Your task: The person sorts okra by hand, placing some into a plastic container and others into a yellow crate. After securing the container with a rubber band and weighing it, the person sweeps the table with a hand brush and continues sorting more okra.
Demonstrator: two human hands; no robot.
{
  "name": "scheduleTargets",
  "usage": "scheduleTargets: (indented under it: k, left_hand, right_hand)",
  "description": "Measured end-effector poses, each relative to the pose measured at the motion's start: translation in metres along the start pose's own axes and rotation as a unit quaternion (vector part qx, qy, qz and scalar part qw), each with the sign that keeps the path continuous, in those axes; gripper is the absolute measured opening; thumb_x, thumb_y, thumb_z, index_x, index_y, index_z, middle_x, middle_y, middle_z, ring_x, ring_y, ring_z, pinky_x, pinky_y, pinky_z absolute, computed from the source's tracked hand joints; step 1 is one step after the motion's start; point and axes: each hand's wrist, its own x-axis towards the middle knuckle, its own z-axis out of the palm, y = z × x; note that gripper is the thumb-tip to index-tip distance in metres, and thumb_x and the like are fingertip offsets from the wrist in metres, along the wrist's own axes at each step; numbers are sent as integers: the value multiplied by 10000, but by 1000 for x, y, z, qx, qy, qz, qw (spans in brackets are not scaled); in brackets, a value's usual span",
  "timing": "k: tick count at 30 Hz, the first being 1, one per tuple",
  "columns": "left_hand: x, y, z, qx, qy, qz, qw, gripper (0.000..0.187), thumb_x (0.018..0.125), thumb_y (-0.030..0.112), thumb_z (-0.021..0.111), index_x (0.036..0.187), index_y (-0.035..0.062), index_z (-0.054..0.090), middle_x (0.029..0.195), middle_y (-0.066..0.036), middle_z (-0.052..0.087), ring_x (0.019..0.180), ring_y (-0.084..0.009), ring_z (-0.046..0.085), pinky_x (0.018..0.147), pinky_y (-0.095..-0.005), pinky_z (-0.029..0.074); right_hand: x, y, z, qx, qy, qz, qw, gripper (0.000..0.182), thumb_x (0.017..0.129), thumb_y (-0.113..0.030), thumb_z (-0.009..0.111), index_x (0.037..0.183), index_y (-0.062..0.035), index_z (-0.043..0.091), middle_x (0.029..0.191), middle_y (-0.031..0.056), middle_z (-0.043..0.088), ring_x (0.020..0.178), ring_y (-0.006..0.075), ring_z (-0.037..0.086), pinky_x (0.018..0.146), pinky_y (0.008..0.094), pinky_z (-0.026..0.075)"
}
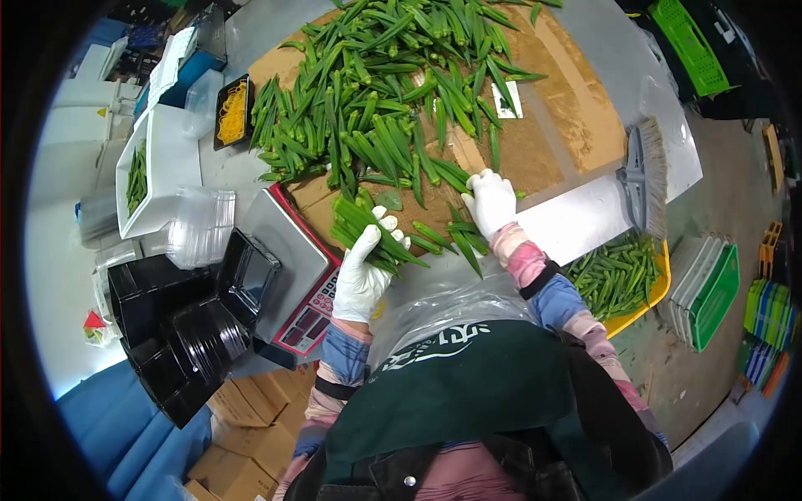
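Observation:
A bunch of green okra [361, 224] lies in my left hand [362, 275], which is gloved in white and closed around it, the pods pointing to the right. My right hand [491, 203], also in a white glove, is at the front edge of the cardboard with its fingers curled down over okra. A green tip shows beside its knuckles; the fingertips are partly hidden. Several loose okra pods [464, 236] lie between the two hands. Beyond them, a large heap of okra [376, 92] covers much of the cardboard sheet [576, 108].
To the left stand a red-framed weighing scale [288, 271], stacked black trays [200, 334], clear lids [200, 227], a white bin [171, 167] and a black tray of yellow bands [233, 113]. At right are a grey brush [643, 175] and a yellow crate [662, 280] holding okra.

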Motion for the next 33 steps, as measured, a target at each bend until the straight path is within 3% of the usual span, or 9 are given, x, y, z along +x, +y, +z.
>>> scheduleTargets:
  k: [4, 5, 8, 14, 17, 20, 23, 25, 33]
  left_hand:
    - [-5, 4, -7, -12, 15, 1, 1000, 409, 961, 94, 643, 1345, 27, 521, 1156, -129, 653, 990, -256, 667, 947, -460, 546]
    - [-4, 4, -10, -12, 17, -1, 1000, 405, 961, 94, 642, 1343, 28, 524, 1155, -127, 654, 991, -255, 667, 946, -459, 546]
    - [3, 2, -12, -10, 18, -9, 1000, 394, 962, 95, 642, 1335, 29, 534, 1153, -125, 658, 993, -255, 668, 947, -459, 547]
    - [8, -6, -1, 9, 4, -24, 1000, 402, 960, 107, 646, 1339, 28, 539, 1156, -118, 665, 993, -249, 670, 961, -456, 538]
    - [7, -7, 2, 27, -1, -32, 999, 422, 971, 123, 633, 1366, 35, 513, 1164, -95, 654, 994, -230, 662, 981, -447, 520]
    - [7, -7, 0, 43, -17, -29, 998, 438, 966, 120, 636, 1374, 31, 504, 1172, -95, 650, 1013, -231, 658, 982, -448, 521]
    - [4, -7, 1, 93, -57, -23, 994, 490, 932, 108, 665, 1381, 21, 489, 1192, -109, 646, 1052, -245, 650, 989, -457, 516]
    - [-1, -6, 9, 149, -96, -24, 984, 552, 890, 105, 702, 1385, 10, 478, 1230, -123, 639, 1093, -258, 640, 1009, -471, 503]
    - [-13, -21, 35, 272, -141, -192, 932, 596, 792, 99, 760, 1322, -7, 509, 1166, -146, 668, 1039, -256, 667, 917, -368, 533]
  right_hand:
    - [-7, 37, -5, 303, -63, 135, 941, 163, 878, -196, 726, 959, -71, 658, 878, 114, 680, 800, 251, 688, 718, 351, 542]
    - [-6, 29, -41, 469, -165, 266, 826, 183, 947, -197, 662, 1035, -39, 633, 886, 117, 705, 732, 205, 693, 669, 287, 556]
    - [-25, 55, -56, 663, -180, 282, 670, 223, 1010, -236, 588, 1071, -22, 599, 913, 105, 703, 731, 165, 684, 672, 282, 562]
    - [-50, 73, -59, 848, -182, 287, 408, 202, 1035, -255, 554, 1067, -59, 590, 849, 76, 670, 660, 128, 601, 618, 283, 494]
    - [-56, 68, -62, 863, -168, 295, 375, 189, 1039, -251, 548, 1055, -66, 586, 822, 61, 652, 620, 114, 554, 585, 282, 454]
    - [-57, 65, -64, 849, -157, 301, 404, 205, 1034, -263, 556, 1034, -62, 594, 818, 60, 659, 632, 106, 578, 611, 267, 479]
    - [-62, 50, -73, 614, -140, 227, 743, 239, 1028, -282, 565, 1006, -49, 613, 767, 51, 657, 616, 97, 595, 604, 247, 495]
    - [-64, 30, -82, 531, -202, 200, 798, 246, 1018, -280, 580, 992, -39, 627, 731, 38, 650, 601, 89, 600, 584, 231, 494]
    - [-65, -30, -84, 549, -230, 156, 788, 250, 1000, -284, 619, 1017, -36, 650, 711, -2, 631, 590, 58, 580, 555, 222, 472]
